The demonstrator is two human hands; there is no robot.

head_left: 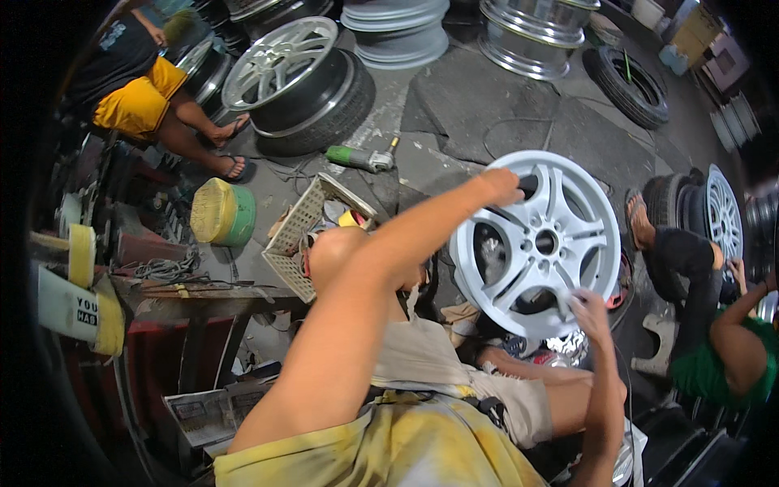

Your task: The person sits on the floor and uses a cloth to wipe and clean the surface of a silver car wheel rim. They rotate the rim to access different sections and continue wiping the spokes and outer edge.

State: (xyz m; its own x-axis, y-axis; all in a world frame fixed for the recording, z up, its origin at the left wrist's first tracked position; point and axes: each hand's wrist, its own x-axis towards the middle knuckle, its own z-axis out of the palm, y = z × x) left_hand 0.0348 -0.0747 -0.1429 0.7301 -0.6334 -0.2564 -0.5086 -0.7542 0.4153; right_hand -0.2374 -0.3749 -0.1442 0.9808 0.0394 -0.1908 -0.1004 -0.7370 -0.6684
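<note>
A light grey spoked car wheel rim (560, 243) stands tilted in front of me, above my knees. My left hand (503, 188) is closed over its upper left edge, with the arm stretched across my view. At the lower right of the wheel rim, my right hand (591, 315) is bent against the face near the edge. Its fingers are slightly blurred and pressed together around something small and pale that I cannot make out. Crumpled shiny foil (570, 347) lies below the wheel rim.
A plastic basket (290, 237) of odds and ends sits left, beside a green-and-yellow tub (223, 213). A green angle grinder (361, 157) lies beyond. Tyres (629, 85) and stacked rims (398, 32) line the back. One person (134, 97) stands left; another (734, 341) sits right.
</note>
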